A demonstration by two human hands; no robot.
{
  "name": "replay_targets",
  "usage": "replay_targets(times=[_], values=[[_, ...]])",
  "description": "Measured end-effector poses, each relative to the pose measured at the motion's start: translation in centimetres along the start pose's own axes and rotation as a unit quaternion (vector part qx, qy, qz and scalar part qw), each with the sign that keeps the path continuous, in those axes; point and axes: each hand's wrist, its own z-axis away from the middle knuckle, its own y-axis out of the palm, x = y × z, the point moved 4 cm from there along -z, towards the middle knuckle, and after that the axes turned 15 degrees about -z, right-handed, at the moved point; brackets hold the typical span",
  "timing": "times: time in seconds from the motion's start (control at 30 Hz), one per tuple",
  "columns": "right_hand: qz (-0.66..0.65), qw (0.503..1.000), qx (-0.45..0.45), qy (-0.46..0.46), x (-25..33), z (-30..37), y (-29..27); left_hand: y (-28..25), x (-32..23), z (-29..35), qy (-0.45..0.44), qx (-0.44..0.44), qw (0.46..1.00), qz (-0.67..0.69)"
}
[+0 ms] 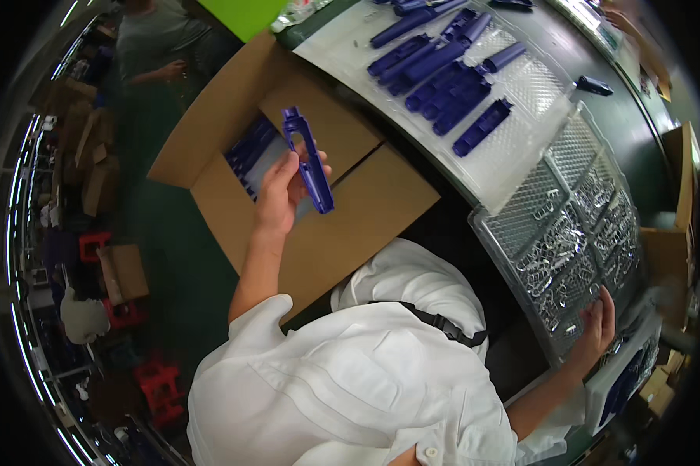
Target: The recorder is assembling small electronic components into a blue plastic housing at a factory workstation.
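My left hand [280,190] is closed around a dark blue-purple plastic housing half [313,167], a long hollow shell with a rounded opening in its upper part. It is held up over the open cardboard box [319,256]. Far to the right, my right hand [596,330] is at the near edge of a clear compartment tray [513,210] full of shiny metal rings and clips [555,252]. A small metal ring [595,290] shows at its pinched fingertips. More blue housings [249,151] lie in rows inside the box, partly hidden by a flap.
Several blue housings [443,74] lie on a white textured sheet [350,46] on the table. One small blue piece [594,85] lies apart on the green tabletop. Another person [163,46] stands beyond the box. Red stools [159,388] and cartons [123,272] are at the left.
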Motion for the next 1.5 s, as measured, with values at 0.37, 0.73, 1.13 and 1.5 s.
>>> replay_targets(times=[0.37, 0.73, 1.13, 1.5], values=[[-0.158, 0.978, 0.115, -0.075, 7.3, 4.5, 8.7, 27.4, 1.4, 9.1, -0.127, 0.545, 0.827, 0.050], [0.041, 0.988, 0.001, -0.148, 8.1, 7.1, 8.3, 32.8, 0.2, 13.0, -0.048, 0.643, 0.764, -0.007], [0.248, 0.930, 0.039, -0.269, 8.4, 6.5, 11.2, 32.4, 0.9, 13.7, -0.013, 0.613, 0.788, -0.066], [0.229, 0.931, 0.000, -0.285, 6.8, 6.4, 12.2, 32.7, 1.2, 13.3, 0.056, 0.589, 0.800, -0.101]])
